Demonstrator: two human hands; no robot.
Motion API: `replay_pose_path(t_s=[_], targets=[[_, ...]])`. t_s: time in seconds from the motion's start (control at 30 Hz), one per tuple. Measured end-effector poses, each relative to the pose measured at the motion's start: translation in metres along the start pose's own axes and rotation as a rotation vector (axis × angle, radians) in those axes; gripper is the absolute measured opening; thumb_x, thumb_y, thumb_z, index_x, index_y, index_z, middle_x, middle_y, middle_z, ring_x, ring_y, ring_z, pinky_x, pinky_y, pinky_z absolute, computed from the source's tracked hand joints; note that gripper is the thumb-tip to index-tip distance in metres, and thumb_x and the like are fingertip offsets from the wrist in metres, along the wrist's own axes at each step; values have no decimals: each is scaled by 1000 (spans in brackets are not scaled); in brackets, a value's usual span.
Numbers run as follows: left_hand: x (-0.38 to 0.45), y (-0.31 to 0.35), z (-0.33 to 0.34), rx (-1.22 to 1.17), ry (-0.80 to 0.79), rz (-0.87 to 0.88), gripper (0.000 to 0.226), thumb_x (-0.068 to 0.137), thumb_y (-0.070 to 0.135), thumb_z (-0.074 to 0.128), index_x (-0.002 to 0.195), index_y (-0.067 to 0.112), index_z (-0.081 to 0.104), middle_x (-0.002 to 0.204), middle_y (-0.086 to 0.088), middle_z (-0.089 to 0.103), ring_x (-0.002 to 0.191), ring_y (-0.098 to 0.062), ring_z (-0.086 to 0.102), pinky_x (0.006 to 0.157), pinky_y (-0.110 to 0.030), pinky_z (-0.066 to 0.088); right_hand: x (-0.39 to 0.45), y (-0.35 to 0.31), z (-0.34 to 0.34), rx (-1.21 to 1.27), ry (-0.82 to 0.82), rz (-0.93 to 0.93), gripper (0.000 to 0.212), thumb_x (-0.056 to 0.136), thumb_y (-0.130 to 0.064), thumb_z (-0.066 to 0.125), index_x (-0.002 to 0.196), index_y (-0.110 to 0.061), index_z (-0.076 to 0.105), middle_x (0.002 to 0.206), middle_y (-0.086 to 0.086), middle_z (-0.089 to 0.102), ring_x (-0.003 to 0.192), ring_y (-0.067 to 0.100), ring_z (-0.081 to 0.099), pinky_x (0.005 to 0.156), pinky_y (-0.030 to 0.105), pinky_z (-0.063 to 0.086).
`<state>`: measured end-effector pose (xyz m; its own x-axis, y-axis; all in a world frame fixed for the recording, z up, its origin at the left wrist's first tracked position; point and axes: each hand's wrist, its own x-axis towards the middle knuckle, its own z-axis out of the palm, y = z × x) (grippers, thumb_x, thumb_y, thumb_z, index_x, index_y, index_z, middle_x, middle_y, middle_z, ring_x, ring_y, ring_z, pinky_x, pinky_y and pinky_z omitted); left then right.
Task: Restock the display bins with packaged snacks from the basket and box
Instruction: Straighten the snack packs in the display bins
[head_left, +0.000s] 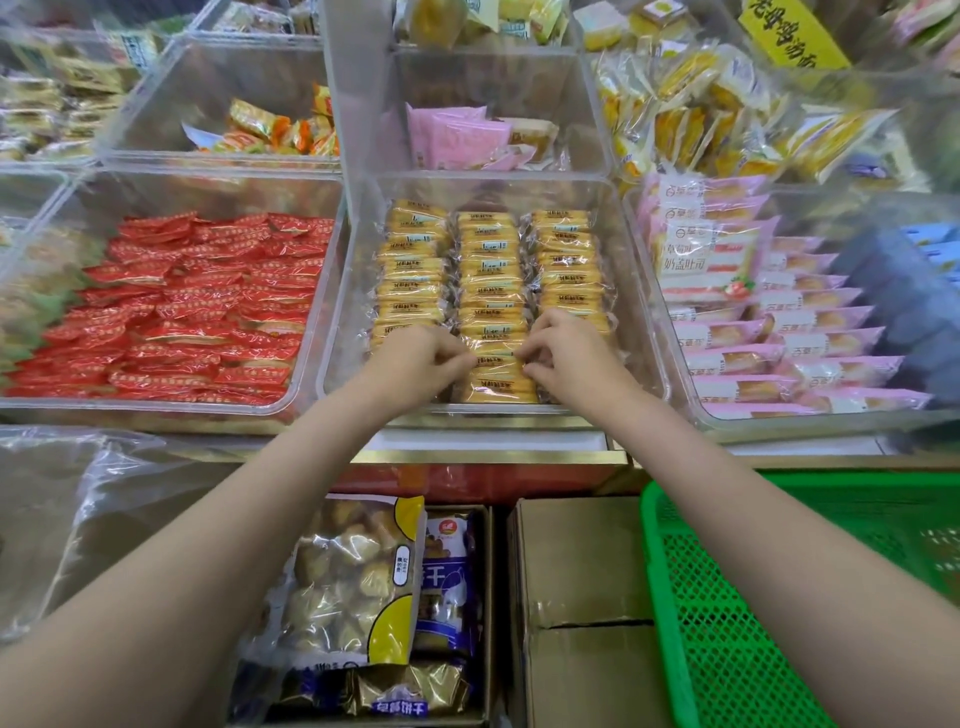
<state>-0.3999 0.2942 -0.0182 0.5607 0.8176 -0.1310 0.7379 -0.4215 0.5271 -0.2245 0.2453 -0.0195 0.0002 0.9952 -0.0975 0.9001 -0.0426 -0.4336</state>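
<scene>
A person is reaching both bare arms into the middle clear bin (631, 291), where yellow packs (491, 270) are lying in three neat rows running near to far. The left hand (415, 358) is curling its fingers onto the left end of one pack (496, 361) in the middle row, close to the bin's near wall, and the right hand (563, 348) is pinching that pack's right end, so the two hands are grasping it between them. The left row is partly hiding beneath the left hand and the right row beneath the right hand. To the left, a wider bin (322, 291) is holding a loose heap of red packs (192, 306). To the right, another bin (675, 364) is holding pink packs (810, 338) standing in rows. Farther back, one bin is showing a few orange packs (280, 130), and the bin beside it, on the right, is holding some pink and pale ones (457, 135). Near the person, below the shelf edge, an open box (488, 597) is holding large bags of snacks (353, 577), a closed brown carton (576, 561) is sitting just to its right, and a green mesh basket (665, 597) is standing at the near right, under the right forearm. Crumpled clear plastic (104, 509) is lying at the near left.
</scene>
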Motion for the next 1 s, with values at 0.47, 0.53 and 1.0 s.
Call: replay_pose_path(t_s=[0.47, 0.53, 1.0], targets=[[3, -3, -5, 83, 49, 149, 33, 85, 24, 65, 117, 15, 63, 120, -4, 56, 114, -22, 47, 98, -36, 38, -5, 12, -25, 152, 16, -27, 11, 83, -20, 69, 93, -15, 71, 102, -1, 56, 80, 7, 52, 84, 24, 45], [3, -2, -8, 125, 54, 227, 19, 85, 22, 65, 103, 15, 69, 109, -2, 60, 105, -19, 53, 91, -36, 43, -8, 10, -26, 117, -65, -94, 5, 80, -20, 73, 82, -17, 69, 91, -7, 53, 74, 2, 47, 81, 27, 45], [13, -5, -14, 213, 122, 294, 20, 88, 23, 61, 104, 13, 68, 103, -3, 68, 98, -21, 59, 90, -40, 45, 6, -1, -25, 16, -124, -90, 36, 82, -35, 69, 110, -12, 62, 120, 2, 50, 105, 12, 50, 93, 27, 41]])
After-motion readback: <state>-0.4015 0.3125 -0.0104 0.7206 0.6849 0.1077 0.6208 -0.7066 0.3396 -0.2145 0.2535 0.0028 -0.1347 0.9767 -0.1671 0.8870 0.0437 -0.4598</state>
